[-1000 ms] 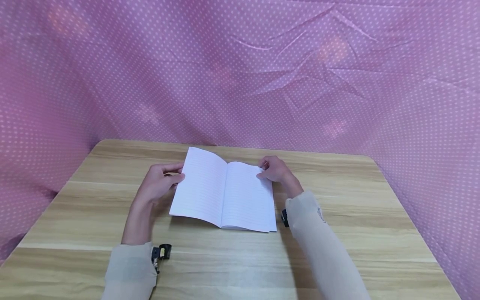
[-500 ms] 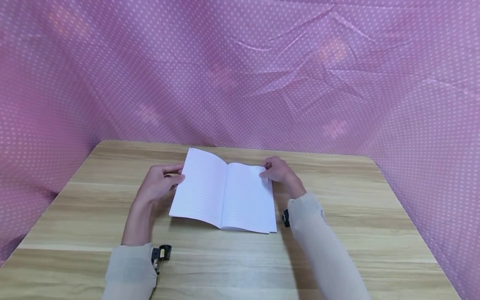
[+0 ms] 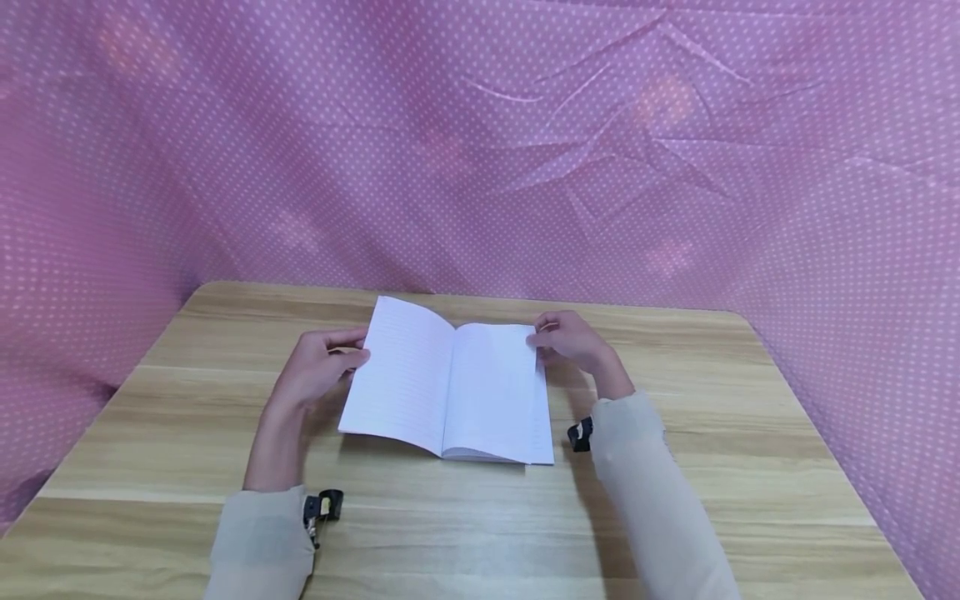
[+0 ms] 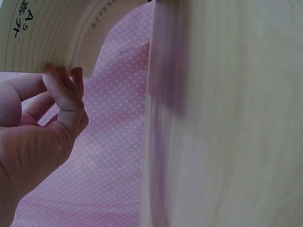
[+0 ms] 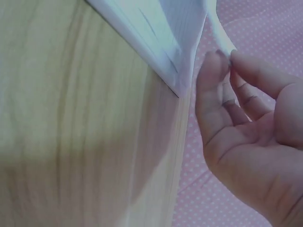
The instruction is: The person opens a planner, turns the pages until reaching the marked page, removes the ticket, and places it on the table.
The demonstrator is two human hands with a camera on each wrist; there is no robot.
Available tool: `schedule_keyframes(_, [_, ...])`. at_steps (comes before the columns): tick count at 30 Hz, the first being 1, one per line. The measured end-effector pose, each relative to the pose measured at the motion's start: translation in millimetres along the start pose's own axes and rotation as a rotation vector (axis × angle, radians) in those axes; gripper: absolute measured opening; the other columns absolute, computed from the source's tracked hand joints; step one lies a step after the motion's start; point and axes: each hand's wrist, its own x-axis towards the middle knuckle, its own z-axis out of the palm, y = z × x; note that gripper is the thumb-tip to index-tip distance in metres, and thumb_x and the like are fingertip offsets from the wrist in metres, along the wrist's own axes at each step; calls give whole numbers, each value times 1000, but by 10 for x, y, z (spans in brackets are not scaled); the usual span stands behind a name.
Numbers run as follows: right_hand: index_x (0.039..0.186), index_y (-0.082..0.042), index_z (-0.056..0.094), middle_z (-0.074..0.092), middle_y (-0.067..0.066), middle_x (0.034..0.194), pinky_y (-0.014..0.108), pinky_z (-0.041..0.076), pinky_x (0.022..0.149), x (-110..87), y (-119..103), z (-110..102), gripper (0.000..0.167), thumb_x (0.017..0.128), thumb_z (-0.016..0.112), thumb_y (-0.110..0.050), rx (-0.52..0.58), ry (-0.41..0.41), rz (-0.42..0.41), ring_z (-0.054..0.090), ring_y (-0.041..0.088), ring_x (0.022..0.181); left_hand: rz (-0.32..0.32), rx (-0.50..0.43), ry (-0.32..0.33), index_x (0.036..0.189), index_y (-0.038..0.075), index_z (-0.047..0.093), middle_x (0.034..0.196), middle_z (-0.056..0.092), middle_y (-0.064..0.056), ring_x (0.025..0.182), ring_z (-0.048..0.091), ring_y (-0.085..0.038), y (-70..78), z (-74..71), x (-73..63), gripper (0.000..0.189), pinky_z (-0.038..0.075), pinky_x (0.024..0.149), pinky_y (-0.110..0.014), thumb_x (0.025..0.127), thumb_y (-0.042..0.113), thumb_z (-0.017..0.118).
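An open notebook [image 3: 450,392] with white lined pages lies near the far side of the table, its left half raised off the wood. My left hand [image 3: 318,362] pinches the left edge, thumb on the page and fingers behind. In the left wrist view the cover [image 4: 45,38] shows printed lines and the marking "A5" above those fingers. On the other side, my right hand [image 3: 573,340] pinches the top right corner of a right-hand page between thumb and fingers. That page [image 5: 220,33] curves up from the pages beneath, whose corner [image 5: 177,75] rests at the table surface.
The wood-grain table [image 3: 450,533] has rounded far corners. Pink polka-dot cloth [image 3: 480,150] hangs behind it and along both sides. Small black devices sit at each wrist, one by the left sleeve [image 3: 262,533] and one by the right sleeve [image 3: 637,450].
My right hand has moved slightly right and lifted a page's corner, baring a wider strip of the page beneath. My left hand and the notebook's left half stay in place.
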Motion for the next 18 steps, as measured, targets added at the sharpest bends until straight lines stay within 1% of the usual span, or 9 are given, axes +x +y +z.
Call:
schedule_keyframes(3, [108, 4, 58, 64, 10, 88, 34, 60, 77, -4, 9, -15, 13, 98, 63, -2, 97, -17, 13, 65, 19, 75, 8, 0, 3, 143, -4, 53, 128, 60, -24, 99, 60, -24, 2, 1, -20, 45, 56, 76, -25, 99, 5, 62])
schedule_keyframes(6, [108, 2, 59, 65, 8, 84, 31, 59, 74, -12, 6, -22, 13, 99, 64, -5, 168, -22, 27, 64, 16, 72, 8, 2, 1, 143, -5, 53, 128, 60, -24, 99, 59, -24, 9, -1, -39, 45, 56, 78, -26, 100, 5, 62])
schedule_keyframes(11, [108, 1, 60, 65, 7, 86, 29, 59, 75, -24, -7, -18, 17, 100, 66, -12, 267, -12, 38, 64, 15, 74, 7, 4, 1, 143, -4, 53, 128, 60, -24, 99, 59, -23, 19, 1, -66, 45, 57, 79, -28, 100, 7, 62])
schedule_keyframes(18, [113, 0, 62, 67, 6, 90, 28, 59, 78, -62, -40, 29, 18, 101, 64, -14, 346, 9, 53, 64, 15, 77, -5, -20, -2, 144, -5, 52, 131, 59, -25, 101, 60, -23, 30, 16, -118, 46, 56, 78, -24, 101, 6, 61])
